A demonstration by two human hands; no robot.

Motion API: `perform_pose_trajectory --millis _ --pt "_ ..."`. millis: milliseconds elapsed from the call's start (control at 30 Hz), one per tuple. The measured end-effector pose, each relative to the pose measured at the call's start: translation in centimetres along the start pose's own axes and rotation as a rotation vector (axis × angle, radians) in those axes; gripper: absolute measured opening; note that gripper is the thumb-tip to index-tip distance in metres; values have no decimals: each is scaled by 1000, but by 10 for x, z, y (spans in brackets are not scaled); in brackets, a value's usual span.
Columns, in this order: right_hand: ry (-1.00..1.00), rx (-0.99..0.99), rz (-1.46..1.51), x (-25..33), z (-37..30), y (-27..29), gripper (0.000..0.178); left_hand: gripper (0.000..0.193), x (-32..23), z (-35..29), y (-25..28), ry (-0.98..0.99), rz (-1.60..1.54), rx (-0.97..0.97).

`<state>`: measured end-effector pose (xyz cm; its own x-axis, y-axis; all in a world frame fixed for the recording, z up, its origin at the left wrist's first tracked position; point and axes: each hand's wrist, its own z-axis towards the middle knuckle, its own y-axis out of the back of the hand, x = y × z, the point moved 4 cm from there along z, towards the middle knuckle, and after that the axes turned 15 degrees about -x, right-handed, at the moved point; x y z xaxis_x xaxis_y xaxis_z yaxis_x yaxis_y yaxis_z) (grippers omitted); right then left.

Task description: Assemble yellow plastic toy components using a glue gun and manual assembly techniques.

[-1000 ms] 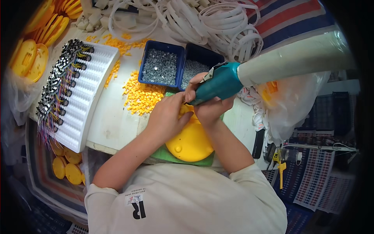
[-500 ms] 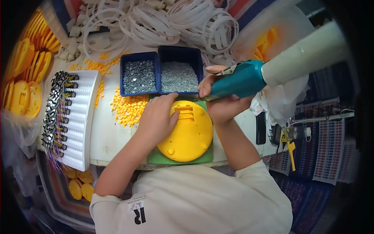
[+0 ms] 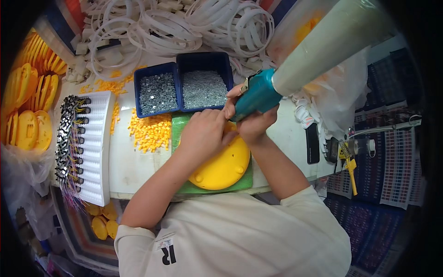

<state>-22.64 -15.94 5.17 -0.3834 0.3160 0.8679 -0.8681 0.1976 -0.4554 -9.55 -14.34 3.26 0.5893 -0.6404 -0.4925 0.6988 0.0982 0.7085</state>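
The round yellow plastic part [image 3: 221, 166] lies in front of you on a green mat [image 3: 178, 131], near the close edge of the table [image 3: 129, 171], with two small rounded bumps showing on its near side. Your left hand [image 3: 205, 131] lies over its far left portion, thumb bent in across the part and fingertips reaching past it; whether those fingers pinch anything cannot be told from here. Your right hand [image 3: 254, 123] has its fingers wrapped around a teal tool [image 3: 256, 94], whose lower end comes down just beside your left fingertips; the tip itself is hidden. A thick pale sleeve [image 3: 327, 46] runs from the tool toward the upper right. Just beyond your hands, two blue bins stand side by side: the left bin [image 3: 159, 113] holds small shiny metal pieces, the right bin [image 3: 203, 58] finer grey ones. Left of the mat lies a heap of little orange-yellow pieces [image 3: 150, 134], and farther left a white ridged tray [image 3: 106, 147] carries a row of wired components [image 3: 69, 152]. To your right, a flat black object [image 3: 313, 143] rests near the table's edge. White coiled strips [image 3: 166, 30] pile up at the back, and yellow round shells [image 3: 27, 131] stack at the far left.
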Motion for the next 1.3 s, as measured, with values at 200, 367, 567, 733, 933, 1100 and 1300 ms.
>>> perform_pose_trajectory --millis 200,367,567,733,933,1100,1300 --pt "-12 -49 47 -5 -1 5 96 44 -2 -1 -4 14 26 66" --pt "30 -60 -22 17 1 4 106 50 -8 4 -2 28 -10 60" --pt "96 -91 257 56 -33 29 108 50 -11 4 -4 -73 -18 44" --pt "58 -110 165 52 -59 54 102 45 -45 -4 -19 -377 -197 161" --pt "67 -202 98 35 -67 61 93 44 -45 -4 -24 -367 -218 172" --pt "41 -224 74 30 -69 60 89 42 -44 -6 -26 -346 -216 178" --pt "41 -375 62 12 -75 76 91 42 -48 -8 -26 -360 -196 205"
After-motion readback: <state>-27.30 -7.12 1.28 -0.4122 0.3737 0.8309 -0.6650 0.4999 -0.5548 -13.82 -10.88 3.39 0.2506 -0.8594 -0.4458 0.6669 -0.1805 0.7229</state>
